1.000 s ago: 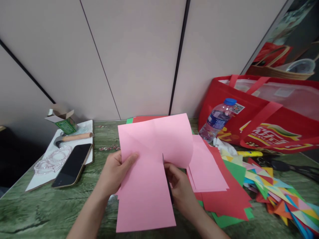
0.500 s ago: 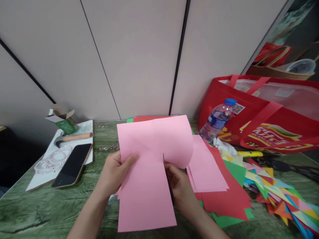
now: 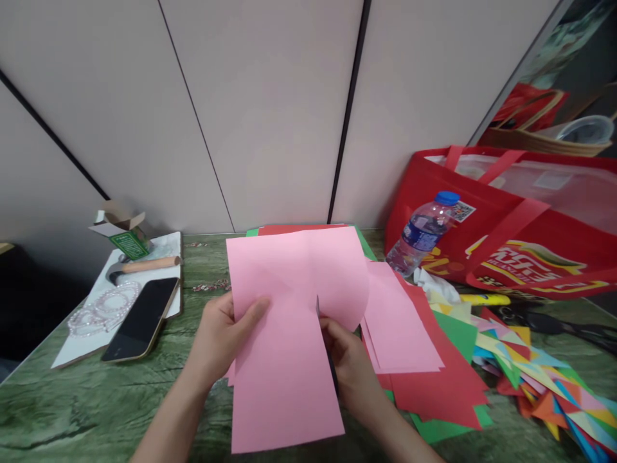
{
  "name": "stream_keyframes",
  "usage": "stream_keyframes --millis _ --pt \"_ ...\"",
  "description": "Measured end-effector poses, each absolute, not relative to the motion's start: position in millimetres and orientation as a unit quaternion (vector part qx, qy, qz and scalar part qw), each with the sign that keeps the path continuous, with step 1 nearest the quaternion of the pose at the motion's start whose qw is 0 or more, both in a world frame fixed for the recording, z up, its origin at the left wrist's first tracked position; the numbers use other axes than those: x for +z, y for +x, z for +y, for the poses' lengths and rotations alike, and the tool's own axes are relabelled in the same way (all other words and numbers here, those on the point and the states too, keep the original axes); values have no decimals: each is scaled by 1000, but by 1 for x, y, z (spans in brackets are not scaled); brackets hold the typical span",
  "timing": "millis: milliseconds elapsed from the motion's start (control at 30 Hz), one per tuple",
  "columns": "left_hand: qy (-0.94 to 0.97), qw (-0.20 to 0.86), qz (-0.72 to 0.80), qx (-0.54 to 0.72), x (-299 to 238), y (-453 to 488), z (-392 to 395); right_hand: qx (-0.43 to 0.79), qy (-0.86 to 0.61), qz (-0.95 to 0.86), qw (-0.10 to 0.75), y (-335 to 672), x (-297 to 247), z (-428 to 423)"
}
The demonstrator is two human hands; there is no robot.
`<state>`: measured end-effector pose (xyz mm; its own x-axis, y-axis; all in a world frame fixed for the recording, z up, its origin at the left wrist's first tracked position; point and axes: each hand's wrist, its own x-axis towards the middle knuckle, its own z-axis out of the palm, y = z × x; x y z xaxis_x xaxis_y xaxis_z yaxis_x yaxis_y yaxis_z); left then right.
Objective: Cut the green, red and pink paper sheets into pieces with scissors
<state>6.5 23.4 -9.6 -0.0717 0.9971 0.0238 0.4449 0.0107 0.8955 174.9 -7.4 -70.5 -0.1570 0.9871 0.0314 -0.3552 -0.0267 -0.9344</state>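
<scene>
A large pink sheet of paper (image 3: 284,360) is held up in front of me, slit from its lower edge to about mid-height. My left hand (image 3: 229,331) pinches its left side, thumb on the front and fingers behind. My right hand (image 3: 349,360) is closed on scissors (image 3: 318,306), mostly hidden behind the paper and the fingers; one thin blade tip shows at the top of the slit. To the right of the cut, the paper curls back over the right hand. More pink sheets (image 3: 405,328) lie on red paper (image 3: 443,379) to the right.
On the left are a phone (image 3: 142,319), a bead string (image 3: 103,312), a wooden-handled sickle (image 3: 149,264) and a green box (image 3: 128,241). At right stand a water bottle (image 3: 424,231) and a red bag (image 3: 506,225), near folded coloured papers (image 3: 554,379) and black-handled scissors (image 3: 559,323).
The curled right part of the pink sheet has flattened slightly and shifted left. The sheet's lower edge has moved a little right and down. Both hands keep their hold.
</scene>
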Motion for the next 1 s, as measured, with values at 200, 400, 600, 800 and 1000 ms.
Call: stream_keyframes --millis 200,400,600,800,1000 --pt "583 344 625 388 -8 8 22 618 -367 -440 539 174 -67 -8" --pt "589 332 627 387 -7 7 22 623 -366 -427 544 174 -64 -8" --pt "590 335 626 384 -9 6 22 636 -365 -414 538 173 -61 -9" --pt "588 342 625 383 -9 7 22 633 -368 -414 541 174 -63 -8" --pt "591 340 622 385 -9 6 22 629 -365 -413 549 173 -64 -8"
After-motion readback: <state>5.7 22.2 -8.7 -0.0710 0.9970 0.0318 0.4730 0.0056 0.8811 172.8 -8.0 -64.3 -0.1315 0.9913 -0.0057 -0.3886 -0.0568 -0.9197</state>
